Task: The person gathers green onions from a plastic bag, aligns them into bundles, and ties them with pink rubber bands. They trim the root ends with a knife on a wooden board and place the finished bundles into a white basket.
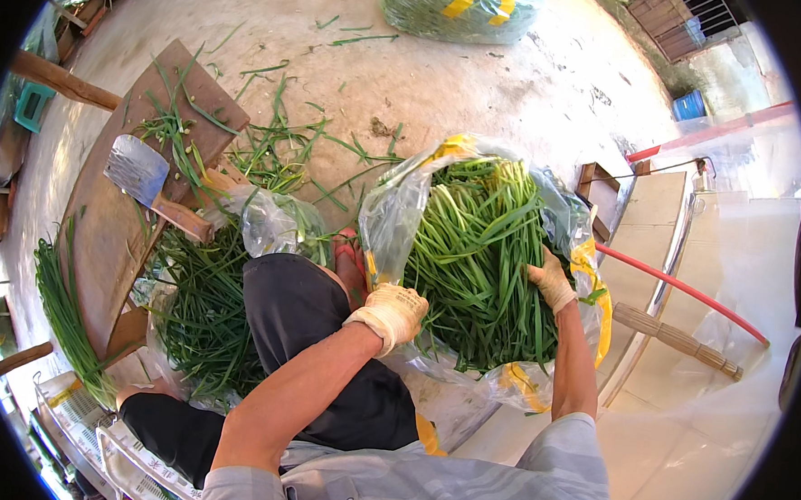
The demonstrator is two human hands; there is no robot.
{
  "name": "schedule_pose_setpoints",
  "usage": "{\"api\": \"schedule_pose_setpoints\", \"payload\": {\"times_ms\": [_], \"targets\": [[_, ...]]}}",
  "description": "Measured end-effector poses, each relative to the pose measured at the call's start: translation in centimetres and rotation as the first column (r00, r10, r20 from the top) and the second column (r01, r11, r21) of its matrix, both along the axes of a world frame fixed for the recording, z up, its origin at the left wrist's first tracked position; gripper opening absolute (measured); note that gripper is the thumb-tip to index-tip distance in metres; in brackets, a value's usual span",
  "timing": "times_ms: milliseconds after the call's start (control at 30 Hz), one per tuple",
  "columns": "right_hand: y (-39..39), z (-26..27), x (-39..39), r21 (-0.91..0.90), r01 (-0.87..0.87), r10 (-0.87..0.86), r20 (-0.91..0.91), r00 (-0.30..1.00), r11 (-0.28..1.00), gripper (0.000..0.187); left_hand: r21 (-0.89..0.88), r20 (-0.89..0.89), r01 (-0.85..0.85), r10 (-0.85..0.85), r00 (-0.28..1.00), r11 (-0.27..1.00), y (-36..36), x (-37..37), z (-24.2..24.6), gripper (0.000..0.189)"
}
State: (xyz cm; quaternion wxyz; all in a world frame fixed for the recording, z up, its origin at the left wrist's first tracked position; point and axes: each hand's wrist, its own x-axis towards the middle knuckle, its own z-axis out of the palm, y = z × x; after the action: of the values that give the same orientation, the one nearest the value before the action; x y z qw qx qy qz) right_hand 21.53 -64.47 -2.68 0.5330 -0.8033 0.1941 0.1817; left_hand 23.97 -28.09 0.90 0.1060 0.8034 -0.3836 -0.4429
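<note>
A clear plastic bag [396,226] with yellow strips stands open before me, filled with long, flat-leaved greens [482,254] that look like garlic chives. My left hand [390,314], in a cream work glove, is closed in a fist at the bag's near left edge, with plastic seemingly gathered in it. Against the right side of the greens rests my gloved right hand [554,282], inside the bag's mouth. Leaves hide part of its fingers, so its grip is unclear. Left of my knee, a second heap of greens [209,328] lies in another plastic bag.
A cleaver [136,168] with a wooden handle lies on a wooden bench [97,261] at left, its handle overhanging the edge. A chive bundle [71,314] leans there. Ahead sits a full taped bag [460,12]. At right are a red pole [684,288] and a ribbed handle [678,339].
</note>
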Motion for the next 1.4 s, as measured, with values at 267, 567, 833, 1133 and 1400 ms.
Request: {"api": "schedule_pose_setpoints", "payload": {"times_ms": [267, 567, 833, 1133, 1400], "targets": [[0.6, 3.1, 0.4, -0.069, -0.107, 0.103, -0.055, 0.993, 0.992, 0.109, -0.233, 0.104, -0.138, 0.165, 0.981, 0.963, -0.8, -0.2, 0.2, 0.036], [4.8, 6.2, 3.2, -0.678, -0.160, 0.374, 0.182, 0.909, 0.718, 0.093, -0.123, 0.014, -0.047, 0.049, 0.999, 0.991, -1.0, -0.1, -0.1, 0.036], [-2.8, 1.0, 4.5, -0.430, -0.022, 0.045, 0.043, 0.998, 0.902, 0.079, -0.059, -0.033, 0.021, -0.022, 0.999, 0.998, -0.9, -0.5, -0.4, 0.038], [-4.9, -0.6, 3.4, -0.346, 0.032, -0.040, -0.015, 0.999, 0.938, 0.072, -0.122, -0.022, -0.001, -0.002, 1.000, 0.993, -1.1, -0.2, -0.5, 0.038], [1.6, 8.1, 5.4, -0.811, 0.019, 0.196, 0.164, 0.967, 0.585, 0.058, -0.108, -0.040, -0.013, 0.009, 0.999, 0.994, -1.2, -0.4, -0.7, 0.037]]}}
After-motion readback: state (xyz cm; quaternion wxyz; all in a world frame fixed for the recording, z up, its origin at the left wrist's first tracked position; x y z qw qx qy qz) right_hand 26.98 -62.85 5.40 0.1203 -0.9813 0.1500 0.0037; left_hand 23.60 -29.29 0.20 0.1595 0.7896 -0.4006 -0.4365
